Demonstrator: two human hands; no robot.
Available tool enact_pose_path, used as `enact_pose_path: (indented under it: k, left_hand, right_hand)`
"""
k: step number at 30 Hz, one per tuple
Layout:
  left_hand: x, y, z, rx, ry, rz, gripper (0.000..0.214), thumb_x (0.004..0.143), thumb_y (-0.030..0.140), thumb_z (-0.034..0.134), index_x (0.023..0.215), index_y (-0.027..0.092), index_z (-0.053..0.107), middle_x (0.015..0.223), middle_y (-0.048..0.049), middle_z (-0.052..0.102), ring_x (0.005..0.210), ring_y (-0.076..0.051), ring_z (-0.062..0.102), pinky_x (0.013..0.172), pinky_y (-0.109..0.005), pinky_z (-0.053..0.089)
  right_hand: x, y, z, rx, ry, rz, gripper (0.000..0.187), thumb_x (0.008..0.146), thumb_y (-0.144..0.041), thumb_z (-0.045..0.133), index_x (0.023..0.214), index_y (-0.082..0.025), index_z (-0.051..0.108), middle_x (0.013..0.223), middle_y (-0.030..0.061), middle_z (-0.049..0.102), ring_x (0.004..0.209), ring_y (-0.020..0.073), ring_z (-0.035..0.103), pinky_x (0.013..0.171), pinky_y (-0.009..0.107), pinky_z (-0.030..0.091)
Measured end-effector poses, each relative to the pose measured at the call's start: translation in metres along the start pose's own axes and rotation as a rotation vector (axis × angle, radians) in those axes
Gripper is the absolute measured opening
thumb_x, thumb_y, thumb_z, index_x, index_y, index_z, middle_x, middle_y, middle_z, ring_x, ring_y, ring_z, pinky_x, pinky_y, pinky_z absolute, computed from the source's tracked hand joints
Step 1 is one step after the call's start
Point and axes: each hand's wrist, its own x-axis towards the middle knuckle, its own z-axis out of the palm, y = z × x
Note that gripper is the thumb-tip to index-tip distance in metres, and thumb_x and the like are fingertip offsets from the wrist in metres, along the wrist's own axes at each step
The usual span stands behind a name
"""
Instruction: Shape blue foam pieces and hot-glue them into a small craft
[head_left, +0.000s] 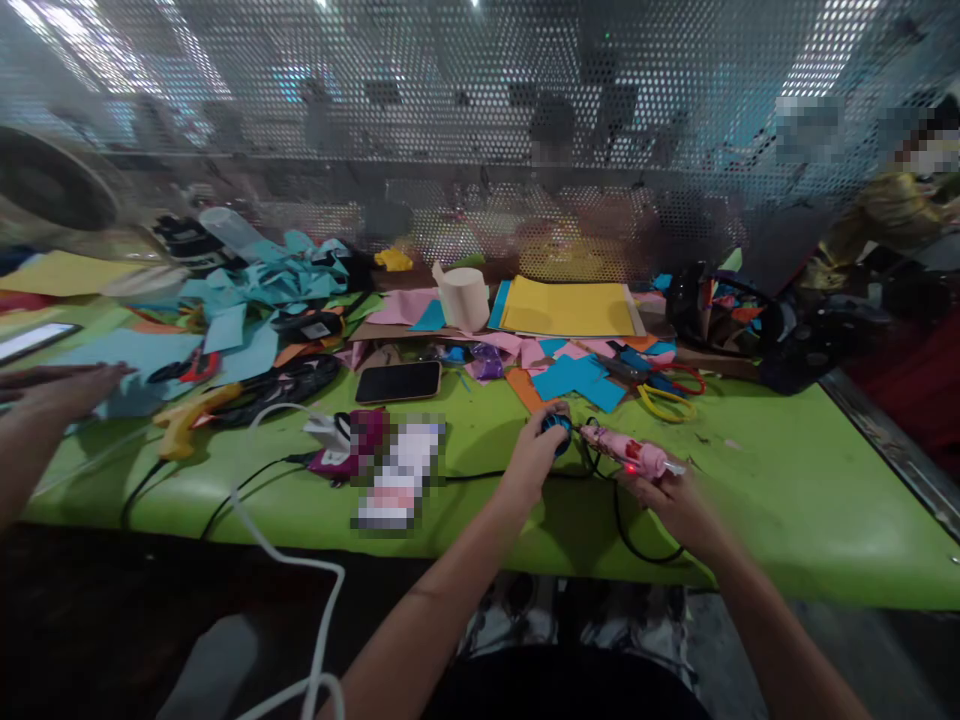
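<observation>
While your right hand (675, 497) grips the pink glue gun (628, 456), your left hand (534, 455) pinches a blue disc (557, 424); far right, a black basket (694, 300) holds paper scraps (726, 301).

A green table (787, 480) runs across the room, and behind it stands a perforated metal screen (480, 100). Near the middle a black phone (397, 381) lies flat, face up. Behind it a white roll (465, 297) stands upright, just beside a stack of yellow sheets (570, 307). Blue paper squares (577, 380) lie in front of the sheets, with yellow-handled scissors (664, 400) to their right. On the left is a heap of light blue scraps (277, 275) and, nearer the front edge, a yellow glue gun (187, 415). A white cable (300, 560) hangs over the front edge. Another person's hand (64, 385) rests at the far left.
</observation>
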Motion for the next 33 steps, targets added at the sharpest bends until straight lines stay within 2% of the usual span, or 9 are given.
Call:
enact_pose_path:
  k: [3,5,8,12,15,20,24,29,33]
  left_hand:
    - [0.002,-0.001,-0.002,-0.003,0.005,-0.045,0.05,0.062,0.025,0.055,0.109,0.021,0.071,0.097,-0.0037,0.069,0.073,-0.015,0.052,0.057,-0.022,0.036]
    - [0.003,-0.002,-0.003,-0.009,0.003,-0.074,0.051,0.061,0.026,0.055,0.11,0.022,0.07,0.091,-0.0022,0.068,0.067,-0.013,0.048,0.052,-0.021,0.03]
    - [0.004,-0.002,-0.004,-0.034,-0.004,-0.083,0.052,0.061,0.026,0.055,0.11,0.021,0.07,0.083,-0.0012,0.064,0.061,-0.011,0.043,0.049,-0.021,0.027]
    - [0.002,-0.003,-0.006,-0.064,-0.027,-0.058,0.055,0.061,0.027,0.056,0.114,0.02,0.068,0.083,-0.0014,0.065,0.058,-0.01,0.043,0.048,-0.022,0.027]
    - [0.001,-0.004,-0.007,-0.054,-0.023,-0.033,0.052,0.063,0.029,0.059,0.113,0.021,0.069,0.091,-0.0032,0.069,0.065,-0.012,0.05,0.051,-0.022,0.031]
    - [-0.002,-0.003,-0.007,-0.038,-0.032,-0.031,0.051,0.065,0.028,0.059,0.115,0.022,0.068,0.103,-0.0044,0.07,0.069,-0.013,0.051,0.053,-0.022,0.031]
    - [-0.004,-0.003,-0.008,-0.019,-0.05,-0.029,0.05,0.068,0.03,0.06,0.117,0.024,0.067,0.108,-0.0034,0.069,0.073,-0.013,0.051,0.052,-0.022,0.03]
    - [-0.006,-0.003,-0.009,-0.029,-0.062,-0.043,0.053,0.068,0.032,0.064,0.121,0.025,0.066,0.112,-0.0034,0.069,0.08,-0.015,0.055,0.055,-0.022,0.033]
    - [-0.007,-0.005,-0.01,-0.057,-0.099,-0.033,0.055,0.07,0.034,0.064,0.125,0.026,0.065,0.118,-0.0033,0.068,0.085,-0.015,0.058,0.057,-0.022,0.035]
  right_hand:
    - [0.0,-0.001,0.0,0.082,-0.038,0.026,0.029,0.086,-0.046,0.058,0.091,-0.02,0.069,0.084,0.0053,0.07,0.069,0.0198,0.062,0.063,0.03,0.051]
    - [0.001,0.0,-0.001,0.16,-0.009,0.069,0.033,0.084,-0.051,0.058,0.083,-0.02,0.067,0.07,0.0031,0.065,0.058,0.017,0.056,0.053,0.028,0.047]
    - [0.004,0.006,-0.006,0.288,0.057,0.165,0.041,0.082,-0.058,0.059,0.076,-0.018,0.066,0.054,-0.0007,0.055,0.047,0.0131,0.048,0.044,0.025,0.038]
    - [0.011,0.022,-0.02,0.334,0.141,0.327,0.054,0.075,-0.069,0.061,0.08,-0.016,0.068,0.053,-0.0005,0.055,0.045,0.0121,0.045,0.041,0.024,0.033]
    - [0.015,0.032,-0.032,0.185,0.168,0.385,0.058,0.073,-0.075,0.057,0.066,-0.018,0.064,0.051,-0.0002,0.053,0.046,0.0134,0.046,0.043,0.026,0.033]
    - [0.016,0.03,-0.043,-0.242,0.098,0.436,0.057,0.085,-0.07,0.043,0.05,-0.024,0.047,0.042,0.0017,0.052,0.042,0.017,0.049,0.046,0.029,0.033]
    - [0.014,0.023,-0.046,-0.463,0.097,0.438,0.053,0.09,-0.065,0.039,0.056,-0.025,0.051,0.043,0.0046,0.055,0.041,0.0198,0.051,0.048,0.031,0.033]
    - [0.009,0.03,-0.051,-0.633,0.153,0.429,0.058,0.093,-0.064,0.033,0.074,-0.02,0.065,0.074,0.0128,0.069,0.06,0.0246,0.062,0.052,0.032,0.035]
    - [-0.001,0.034,-0.06,-0.688,0.203,0.422,0.061,0.093,-0.067,0.031,0.092,-0.019,0.07,0.092,0.0135,0.071,0.068,0.0253,0.062,0.054,0.032,0.036]
